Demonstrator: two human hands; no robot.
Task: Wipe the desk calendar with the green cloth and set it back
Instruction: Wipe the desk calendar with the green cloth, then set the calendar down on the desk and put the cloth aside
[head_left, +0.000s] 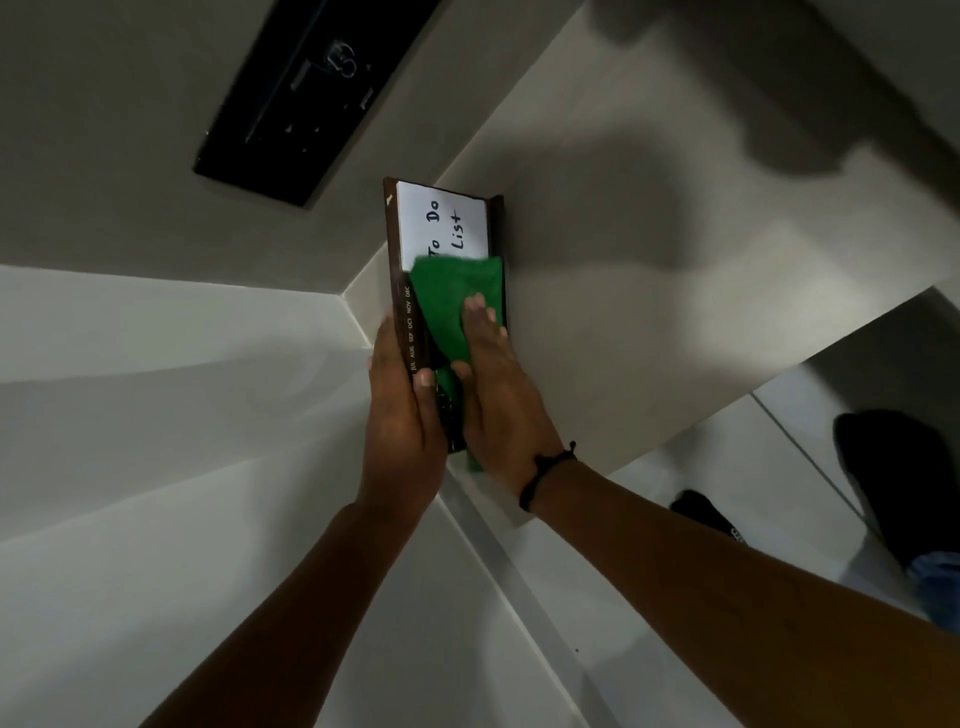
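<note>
The desk calendar (441, 223) is a dark brown board with a white "To Do List" panel and month names printed along its left edge. It is held up above the light desk surface. My left hand (402, 410) grips its near left edge, thumb on the front face. My right hand (493, 395) lies flat on the green cloth (452, 296) and presses it against the lower part of the calendar's face. The cloth hides the bottom of the white panel, and a corner of it hangs below my right palm.
A black flat rectangular device (306, 98) lies on the surface at the upper left. The grey desk (649, 291) extends right, its edge running diagonally. Below that edge, pale floor and dark feet (893, 483) show at the right.
</note>
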